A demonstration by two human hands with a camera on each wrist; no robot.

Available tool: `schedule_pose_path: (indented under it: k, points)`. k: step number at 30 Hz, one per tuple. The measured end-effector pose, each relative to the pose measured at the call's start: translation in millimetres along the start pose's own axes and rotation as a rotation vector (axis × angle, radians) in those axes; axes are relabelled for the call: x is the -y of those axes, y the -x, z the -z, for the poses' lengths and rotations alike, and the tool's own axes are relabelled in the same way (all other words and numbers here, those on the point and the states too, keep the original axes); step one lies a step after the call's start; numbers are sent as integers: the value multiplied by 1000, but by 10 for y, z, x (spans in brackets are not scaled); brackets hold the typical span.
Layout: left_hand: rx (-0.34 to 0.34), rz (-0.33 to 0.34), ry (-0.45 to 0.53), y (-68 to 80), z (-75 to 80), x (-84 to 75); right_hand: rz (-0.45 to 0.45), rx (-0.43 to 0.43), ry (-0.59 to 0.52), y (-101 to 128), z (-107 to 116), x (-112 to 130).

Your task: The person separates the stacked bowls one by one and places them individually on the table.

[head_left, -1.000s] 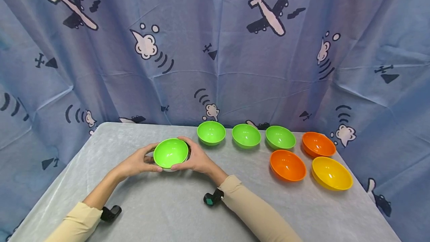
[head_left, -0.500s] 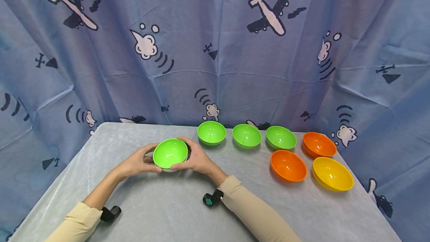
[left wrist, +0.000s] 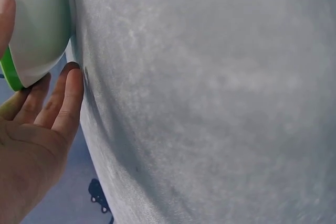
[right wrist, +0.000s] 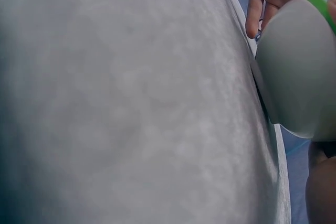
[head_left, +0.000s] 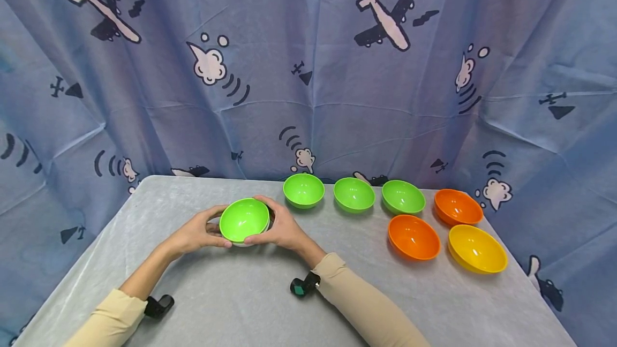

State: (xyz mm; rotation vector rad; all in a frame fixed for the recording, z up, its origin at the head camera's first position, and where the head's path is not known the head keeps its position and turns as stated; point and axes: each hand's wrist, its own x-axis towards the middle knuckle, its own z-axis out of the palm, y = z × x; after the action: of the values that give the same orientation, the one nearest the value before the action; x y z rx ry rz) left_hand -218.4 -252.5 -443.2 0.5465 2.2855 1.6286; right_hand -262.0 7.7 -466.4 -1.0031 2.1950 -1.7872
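Currently I see both hands on one bright green bowl (head_left: 244, 220), which sits on the grey table (head_left: 250, 304) toward its left half. Left hand (head_left: 196, 235) cups the bowl's left side, thumb curled along the near rim, fingers round the far side. Right hand (head_left: 281, 227) does the same on the right side, thumb at the near rim, fingers wrapped behind. Both hands grip the bowl.

Left wrist view: the bowl's outside is pale grey-white with a green rim (left wrist: 11, 74); the fingers (left wrist: 63, 103) lie just beside its underside, close against the table cloth. Right wrist view: the bowl's pale outside (right wrist: 294, 72) fills the right edge of the picture, the other hand's fingers (right wrist: 255, 11) showing beyond it. I cannot tell from either wrist view whether the base touches the cloth or sits just clear of it.

Relative to the held bowl: a row of three more green bowls runs off to its right and a little farther back — first (head_left: 303, 190), second (head_left: 354, 194), third (head_left: 403, 197). Beyond that row to the right, one orange bowl (head_left: 458, 207) near the back edge; a second orange bowl (head_left: 413, 237) nearer me; a yellow bowl (head_left: 477, 249) just beside it, farthest right.

Behind the table hangs a blue curtain (head_left: 308, 68) printed with aeroplanes and clouds. Beige sleeves cover both forearms, a small dark camera at each wrist.
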Motion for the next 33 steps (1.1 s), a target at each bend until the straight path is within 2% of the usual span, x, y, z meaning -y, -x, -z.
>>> schedule_pose_path:
  k: [6,11,18,25,33]
  points:
    - [-2,-3,3,-9,-4,-8,-23,-14,2,-8,23,-24]
    - [-6,-9,-1,-13,-7,-13,-41,13,3,-16,48,5]
    - [-14,1,-15,1,-11,-23,-58,35,70,-28,61,-4]
    - [-27,20,-24,-4,-28,-28,-11,1,54,-19,59,0]
    - [-31,19,-9,-16,-30,-8,21,-36,-4,-4,130,118]
